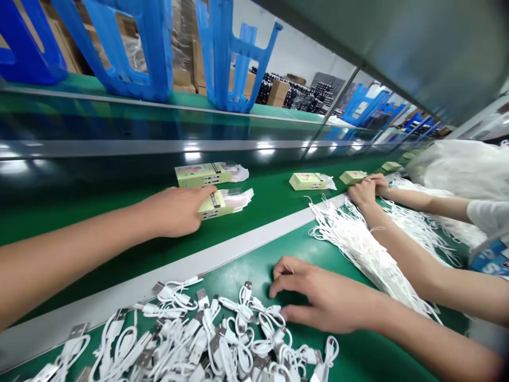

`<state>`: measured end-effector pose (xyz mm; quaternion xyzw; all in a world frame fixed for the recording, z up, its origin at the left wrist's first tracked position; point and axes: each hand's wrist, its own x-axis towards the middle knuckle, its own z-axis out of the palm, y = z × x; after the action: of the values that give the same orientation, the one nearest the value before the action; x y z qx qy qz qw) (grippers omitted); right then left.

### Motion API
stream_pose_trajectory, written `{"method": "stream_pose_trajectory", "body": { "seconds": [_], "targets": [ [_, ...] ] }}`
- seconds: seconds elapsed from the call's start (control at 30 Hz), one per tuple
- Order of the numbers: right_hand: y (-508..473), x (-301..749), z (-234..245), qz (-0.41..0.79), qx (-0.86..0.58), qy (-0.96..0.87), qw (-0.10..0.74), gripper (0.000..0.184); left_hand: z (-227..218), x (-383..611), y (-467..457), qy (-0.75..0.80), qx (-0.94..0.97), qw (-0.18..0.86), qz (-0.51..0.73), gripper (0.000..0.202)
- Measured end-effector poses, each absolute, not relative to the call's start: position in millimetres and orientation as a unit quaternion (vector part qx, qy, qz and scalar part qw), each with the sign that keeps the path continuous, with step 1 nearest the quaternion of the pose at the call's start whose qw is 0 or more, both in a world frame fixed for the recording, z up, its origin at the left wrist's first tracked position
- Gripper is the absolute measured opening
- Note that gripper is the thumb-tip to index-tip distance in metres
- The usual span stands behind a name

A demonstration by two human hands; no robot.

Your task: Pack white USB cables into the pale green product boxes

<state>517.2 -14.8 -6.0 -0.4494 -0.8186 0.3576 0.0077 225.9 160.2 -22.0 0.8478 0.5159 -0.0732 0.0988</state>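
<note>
Looking forward and down from the head camera, the left hand (175, 211) is seen reaching across a green conveyor belt (119, 223), with its fingers (207, 193) laid against a pale green retail box (214, 206). The fingers are curled close together, but whether the grip is clamped on the box cannot be told. A clear plastic packet (238, 199) with pink inside lies against the box's far end. A second pale green box (202, 175) is placed just behind, and further boxes are spaced along the belt. The right hand (322, 297) is held low over a green worktop (350, 361), its grip spread apart and empty, just beside a heap of white USB cables (207, 339). A pale rail (159, 286) is seen between belt and worktop. At the right, a co-worker's two hands (363, 190) are rested together by the belt's edge, above a bundle of white cords (358, 246). A white sleeve (487, 217) and a white sack (461, 170) are seen beyond them. Blue plastic crates (131, 48) are ranged on a shelf (71, 87) above the belt.
</note>
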Motion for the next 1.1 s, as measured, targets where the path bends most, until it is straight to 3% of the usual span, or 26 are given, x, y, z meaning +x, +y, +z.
{"method": "stream_pose_trajectory", "body": {
  "seconds": [0.1, 0.23, 0.4, 0.53, 0.7, 0.73, 0.8, 0.9, 1.0, 1.1],
  "targets": [
    [-16, 507, -4, 0.359, -0.438, -0.824, 0.003, 0.028, -23, 181, 164, 0.531, 0.836, 0.1, -0.093, 0.078],
    [-10, 494, 0, 0.326, -0.405, -0.854, -0.035, 0.009, -38, 155, 154, 0.507, 0.86, 0.053, -0.034, 0.079],
    [3, 509, 4, 0.263, -0.495, -0.827, -0.043, 0.015, -47, 169, 147, 0.485, 0.873, 0.037, -0.005, 0.083],
    [2, 528, 8, 0.26, -0.562, -0.783, -0.061, 0.047, -47, 177, 151, 0.478, 0.878, 0.036, 0.008, 0.086],
    [15, 527, 7, 0.106, -0.424, -0.895, -0.093, 0.074, -49, 185, 155, 0.467, 0.883, 0.034, 0.017, 0.085],
    [22, 526, 4, 0.076, -0.394, -0.91, -0.103, 0.072, -50, 187, 155, 0.464, 0.885, 0.034, 0.017, 0.084],
    [37, 524, 0, 0.039, -0.353, -0.929, -0.101, 0.052, -50, 191, 156, 0.459, 0.888, 0.03, 0.018, 0.079],
    [61, 524, -2, 0.081, -0.329, -0.938, -0.068, 0.023, -51, 196, 156, 0.453, 0.891, 0.023, 0.026, 0.071],
    [88, 521, 3, 0.161, -0.397, -0.903, -0.003, 0.018, -50, 203, 156, 0.45, 0.892, 0.019, 0.03, 0.065],
    [117, 507, 6, 0.182, -0.5, -0.838, 0.116, 0.014, -48, 209, 155, 0.446, 0.895, 0.011, 0.027, 0.06]
  ]
}}
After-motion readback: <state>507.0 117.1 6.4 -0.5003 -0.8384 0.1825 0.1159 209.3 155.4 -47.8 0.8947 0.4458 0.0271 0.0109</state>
